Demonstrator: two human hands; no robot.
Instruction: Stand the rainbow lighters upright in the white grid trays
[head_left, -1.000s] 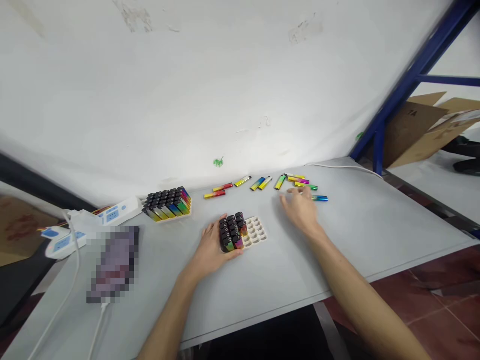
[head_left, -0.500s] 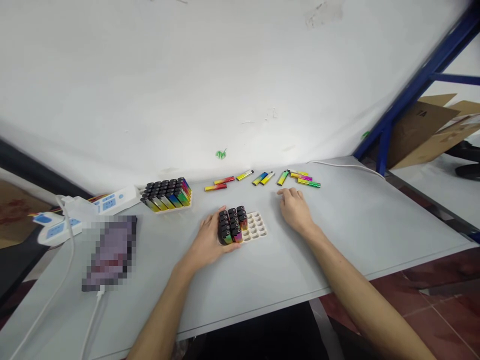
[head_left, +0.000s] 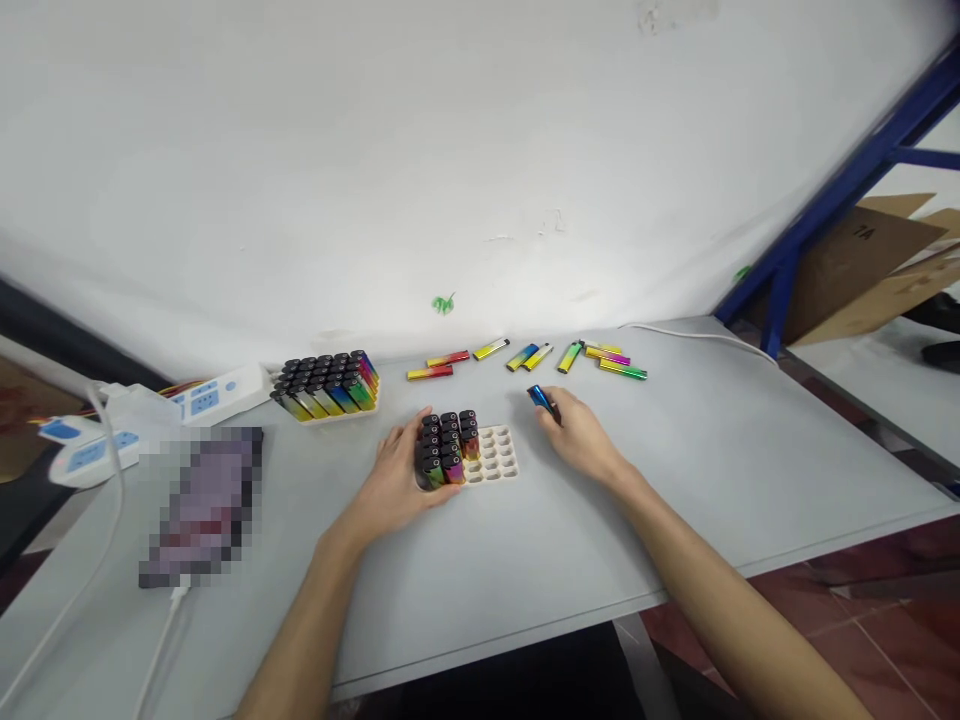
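Note:
My left hand (head_left: 391,482) is wrapped round the left end of a white tray (head_left: 511,464) with rows of holes, thumb along its near side. Several black-topped lighters (head_left: 451,450) stand upright in the tray's left part, and bare holes show on its right. Between the fingers of my right hand (head_left: 579,432) is a blue lighter (head_left: 539,400), just right of the tray and above the table. Behind it, loose lighters (head_left: 523,357) in yellow, blue, green and red lie flat near the wall.
A second tray packed with upright lighters (head_left: 330,385) stands at the back left. Beside it are a white power strip (head_left: 217,393), cables and a blurred-out dark object (head_left: 206,505). Blue shelf frame (head_left: 784,290) and cardboard boxes (head_left: 862,250) are at the right.
My right hand now shows a blue lighter in its fingers and has moved slightly nearer the tray. My left hand keeps its hold on the tray. The view has shifted a little.

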